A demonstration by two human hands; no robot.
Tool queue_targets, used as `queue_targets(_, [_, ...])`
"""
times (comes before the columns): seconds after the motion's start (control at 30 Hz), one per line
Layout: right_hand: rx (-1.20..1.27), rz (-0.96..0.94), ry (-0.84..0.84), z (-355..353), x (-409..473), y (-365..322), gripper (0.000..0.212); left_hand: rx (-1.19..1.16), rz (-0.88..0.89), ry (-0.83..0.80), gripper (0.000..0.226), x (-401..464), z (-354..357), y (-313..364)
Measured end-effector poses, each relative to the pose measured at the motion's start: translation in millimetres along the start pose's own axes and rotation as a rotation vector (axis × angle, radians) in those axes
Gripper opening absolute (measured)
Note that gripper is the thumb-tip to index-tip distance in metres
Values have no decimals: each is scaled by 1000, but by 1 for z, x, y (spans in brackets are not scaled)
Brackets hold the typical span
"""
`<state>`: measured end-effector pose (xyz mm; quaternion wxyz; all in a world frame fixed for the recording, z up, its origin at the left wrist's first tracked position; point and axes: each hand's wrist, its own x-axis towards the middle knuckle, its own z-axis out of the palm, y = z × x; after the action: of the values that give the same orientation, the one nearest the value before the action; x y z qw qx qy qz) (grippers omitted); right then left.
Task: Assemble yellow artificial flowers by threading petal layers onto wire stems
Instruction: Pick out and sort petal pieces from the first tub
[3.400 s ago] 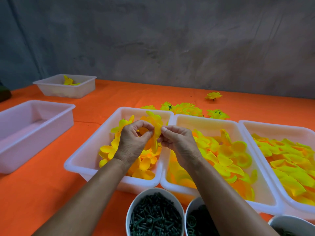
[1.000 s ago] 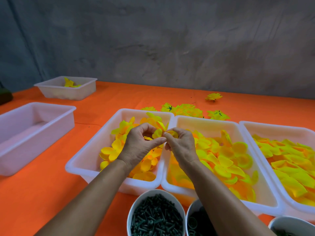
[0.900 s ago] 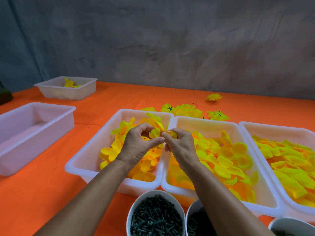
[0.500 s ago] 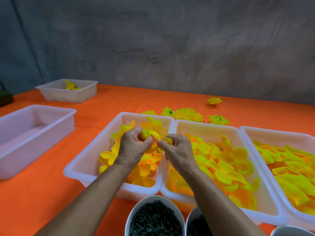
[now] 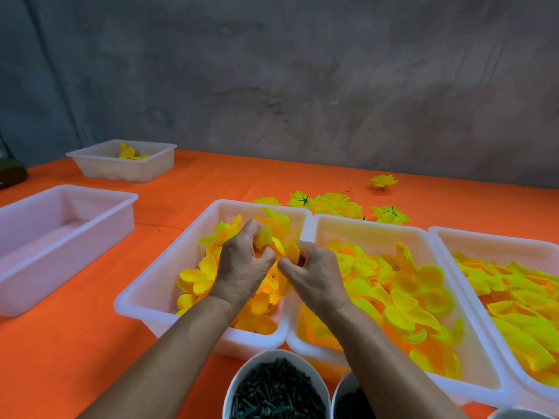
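Yellow petal layer (image 5: 273, 244), crumpled, pinched between left hand (image 5: 242, 267) and right hand (image 5: 314, 275).

Soft even light, faint shadows, wide-angle bending at edges, slight blur

One head-worn wide-angle camera looks forward and down over the orange counter (image 5: 90, 343) — forearms enter from the near edge, trays sit close, a grey wall (image 5: 302, 86) closes the far side.

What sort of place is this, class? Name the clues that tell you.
Probably a small craft workbench for piecework flower assembly: trays of sorted yellow petals, a bowl of green stem parts, and finished flowers piled on the orange cloth.
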<state>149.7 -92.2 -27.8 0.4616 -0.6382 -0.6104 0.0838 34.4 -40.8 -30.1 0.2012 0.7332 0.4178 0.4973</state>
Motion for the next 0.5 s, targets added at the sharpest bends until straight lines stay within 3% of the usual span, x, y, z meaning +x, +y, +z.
queue_targets(0.07, [-11, -31, -57, 0, -1, -2, 31, -7, 41, 47, 28, 1, -1, 2])
queue_targets(0.17, [110, 53, 15, -2, 2, -1, 42, -31, 45, 68, 20, 1, -1, 3])
queue_targets(0.37, [167, 221, 186, -6, 5, 1, 23, -107, 41, -13, 32, -4, 3, 8])
queue_targets(0.5, [281, 214, 56, -3, 4, 3, 29, -134, 28, 4, 40, -5, 2, 7])
